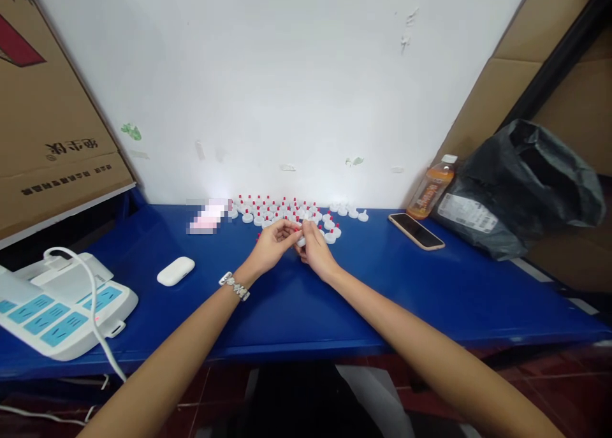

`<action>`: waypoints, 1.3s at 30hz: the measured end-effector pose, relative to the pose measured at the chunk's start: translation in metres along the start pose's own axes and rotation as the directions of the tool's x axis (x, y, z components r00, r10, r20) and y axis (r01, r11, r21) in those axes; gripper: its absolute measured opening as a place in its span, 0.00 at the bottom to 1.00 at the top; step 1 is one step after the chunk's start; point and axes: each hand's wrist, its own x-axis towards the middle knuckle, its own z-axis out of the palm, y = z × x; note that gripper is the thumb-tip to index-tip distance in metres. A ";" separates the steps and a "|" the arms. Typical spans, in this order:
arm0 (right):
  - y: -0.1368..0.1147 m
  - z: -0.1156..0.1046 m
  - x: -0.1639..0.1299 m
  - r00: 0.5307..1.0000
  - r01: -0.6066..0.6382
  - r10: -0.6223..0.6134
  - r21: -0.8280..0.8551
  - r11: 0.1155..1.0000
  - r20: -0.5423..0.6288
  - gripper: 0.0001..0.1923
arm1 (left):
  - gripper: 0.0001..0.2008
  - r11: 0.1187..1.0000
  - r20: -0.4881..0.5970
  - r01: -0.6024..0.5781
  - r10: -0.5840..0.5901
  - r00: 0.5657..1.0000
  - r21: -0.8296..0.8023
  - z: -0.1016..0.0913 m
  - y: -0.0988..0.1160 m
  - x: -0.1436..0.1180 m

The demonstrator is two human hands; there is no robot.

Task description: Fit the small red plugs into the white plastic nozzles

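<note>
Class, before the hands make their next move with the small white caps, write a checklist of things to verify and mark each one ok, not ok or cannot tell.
1. Both hands, left hand and right hand, meet on one cap: ok.
2. Cap's red tip seated: cannot tell.
3. Pile of caps within reach: ok.
4. Phone apart from the pile: ok.
5. Bottle upright: ok.

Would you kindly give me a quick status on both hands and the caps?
Left hand and right hand together pinching one white cap. Red-tipped caps clustered just behind. Nothing blocking.
</note>
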 end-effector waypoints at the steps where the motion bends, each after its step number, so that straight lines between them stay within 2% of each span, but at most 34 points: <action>1: 0.000 -0.001 0.000 1.000 0.015 -0.015 -0.013 1.000 0.010 0.26 | 0.19 0.999 0.034 0.026 -0.025 0.999 -0.019 -0.004 0.000 0.001; 2: 0.000 -0.003 0.000 0.999 0.032 -0.032 -0.020 0.999 0.019 0.25 | 0.19 0.999 0.048 0.043 -0.041 0.998 -0.027 -0.008 0.001 0.002; 4: -0.002 -0.008 0.000 0.997 0.067 -0.065 -0.062 0.996 0.036 0.23 | 0.19 1.000 -0.009 0.029 -0.029 1.000 0.003 -0.018 0.002 0.004; 6: -0.006 -0.017 0.001 0.995 0.105 -0.104 -0.114 0.988 0.011 0.23 | 0.19 0.995 -0.101 -0.001 0.011 0.995 0.099 -0.029 0.002 0.005; 8: -0.011 -0.028 0.001 0.989 0.138 -0.143 -0.129 0.982 -0.037 0.22 | 0.18 0.967 -0.126 -0.010 0.043 0.991 0.255 -0.037 0.001 0.005; 11: -0.019 -0.045 0.000 0.983 0.145 -0.154 -0.096 0.985 -0.099 0.22 | 0.15 0.880 -0.028 -0.026 0.044 0.999 0.474 -0.041 -0.004 0.005; 14: -0.022 -0.053 0.000 0.983 0.118 -0.128 -0.079 0.990 -0.134 0.22 | 0.12 0.812 0.060 -0.065 0.037 0.998 0.580 -0.034 -0.008 0.007; 17: -0.022 -0.053 0.002 0.984 0.101 -0.112 -0.082 0.992 -0.142 0.22 | 0.10 0.782 0.078 -0.098 0.063 0.995 0.616 -0.026 -0.012 0.010; 21: -0.024 -0.055 0.004 0.987 0.062 -0.074 -0.085 0.994 -0.143 0.19 | 0.14 0.808 0.080 -0.092 0.056 0.995 0.581 -0.024 -0.008 0.008; 24: -0.030 -0.071 0.009 0.981 0.060 -0.077 -0.099 0.993 -0.177 0.15 | 0.15 0.811 0.037 -0.073 0.063 0.997 0.580 -0.029 0.004 0.007; 26: -0.035 -0.088 0.017 0.964 0.109 -0.159 -0.228 0.968 -0.213 0.13 | 0.14 0.796 0.005 -0.071 0.085 0.996 0.602 -0.030 0.013 0.010; 28: -0.039 -0.107 0.031 0.934 0.128 -0.262 -0.458 0.880 -0.242 0.11 | 0.14 0.782 0.015 -0.091 0.104 0.994 0.617 -0.027 0.020 0.020; 31: -0.039 -0.127 0.061 0.925 -0.042 -0.266 -0.769 0.638 -0.270 0.09 | 0.14 0.755 0.081 -0.156 0.136 0.987 0.637 -0.014 0.022 0.045; 33: -0.036 -0.132 0.081 0.950 -0.087 -0.221 -0.869 0.487 -0.219 0.12 | 0.13 0.741 0.118 -0.187 0.145 0.982 0.645 -0.002 0.017 0.063; 36: -0.026 -0.133 0.107 0.948 -0.135 -0.251 -0.962 0.239 -0.195 0.18 | 0.13 0.731 0.120 -0.207 0.170 0.978 0.651 0.015 0.006 0.083; 39: -0.016 -0.133 0.123 0.941 -0.173 -0.274 -0.978 0.115 -0.198 0.18 | 0.12 0.725 0.138 -0.209 0.157 0.978 0.656 0.026 -0.003 0.092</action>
